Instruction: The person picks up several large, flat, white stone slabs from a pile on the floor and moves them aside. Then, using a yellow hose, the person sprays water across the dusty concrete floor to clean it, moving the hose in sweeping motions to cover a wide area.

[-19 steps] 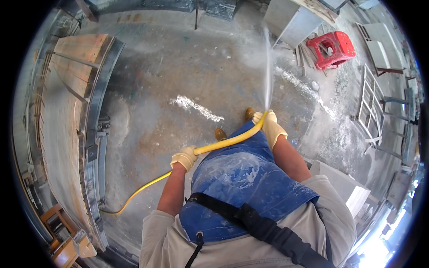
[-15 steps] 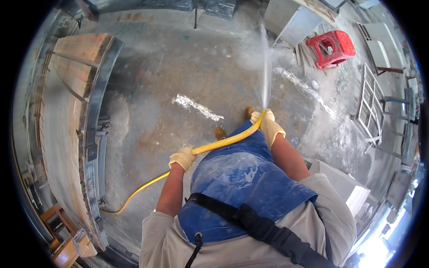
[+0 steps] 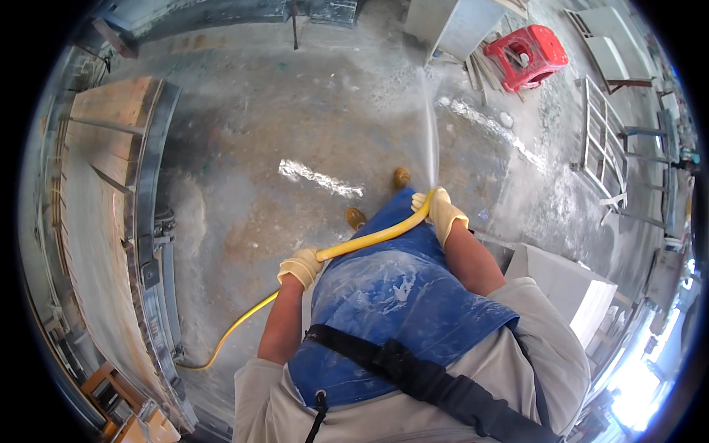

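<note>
Right hand, in a pale yellow rubber glove, is wrapped tight around the outlet end of the yellow hose. Left hand, same glove, is closed on the hose further back, near the waist.

Hose axis: runs from the right hand, down-left across the front of the blue apron, through the left hand, then trails off to the lower left along the floor toward the metal frame. So the outlet sits at the right hand; the left only carries slack. Right hand is the one nearer the nozzle end and sets the aim.

Water jet leaves the right hand as a thin, near-straight stream heading away from the person, landing on the floor near the grey slabs and short of the red plastic stool.

Materials: hose smooth, flexible, round. Floor is rough concrete, wet and blotchy, with a white streak of slurry. Apron is spattered with white dust. A white stone block sits just right of the person.
</note>
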Action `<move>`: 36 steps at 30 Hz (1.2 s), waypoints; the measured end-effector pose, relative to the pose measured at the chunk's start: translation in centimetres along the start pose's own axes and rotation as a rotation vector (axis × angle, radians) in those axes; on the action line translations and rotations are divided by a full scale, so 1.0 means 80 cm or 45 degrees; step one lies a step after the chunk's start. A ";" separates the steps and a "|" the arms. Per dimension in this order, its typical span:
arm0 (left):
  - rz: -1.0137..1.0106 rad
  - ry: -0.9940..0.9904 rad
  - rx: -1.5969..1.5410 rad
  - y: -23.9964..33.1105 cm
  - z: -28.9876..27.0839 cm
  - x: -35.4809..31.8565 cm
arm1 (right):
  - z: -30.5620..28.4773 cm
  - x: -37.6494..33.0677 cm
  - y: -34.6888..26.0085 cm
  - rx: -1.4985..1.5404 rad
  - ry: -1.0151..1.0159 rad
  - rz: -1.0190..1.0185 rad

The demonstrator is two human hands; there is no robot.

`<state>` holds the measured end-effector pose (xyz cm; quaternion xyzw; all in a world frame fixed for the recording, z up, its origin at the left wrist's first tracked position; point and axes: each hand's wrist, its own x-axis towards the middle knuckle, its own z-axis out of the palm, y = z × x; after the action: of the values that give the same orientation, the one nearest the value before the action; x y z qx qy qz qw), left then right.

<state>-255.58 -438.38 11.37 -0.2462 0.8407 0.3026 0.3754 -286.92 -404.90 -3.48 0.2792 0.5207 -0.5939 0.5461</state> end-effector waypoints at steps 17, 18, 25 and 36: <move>0.070 -0.022 -0.002 0.003 0.012 0.003 | -0.030 -0.015 0.035 0.206 -0.109 -0.024; 0.079 -0.058 0.011 0.008 0.009 0.003 | -0.049 -0.020 0.053 -0.022 -0.162 -0.238; 0.260 -0.140 0.143 -0.005 0.018 0.030 | -0.073 -0.083 0.119 0.076 0.025 -0.242; 0.455 -0.374 0.339 0.004 0.012 0.083 | -0.042 -0.171 0.140 0.786 0.628 -0.112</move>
<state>-259.28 -438.74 5.78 0.0042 0.8397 0.2835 0.4633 -273.78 -395.33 4.31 0.5417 0.4449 -0.6605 0.2691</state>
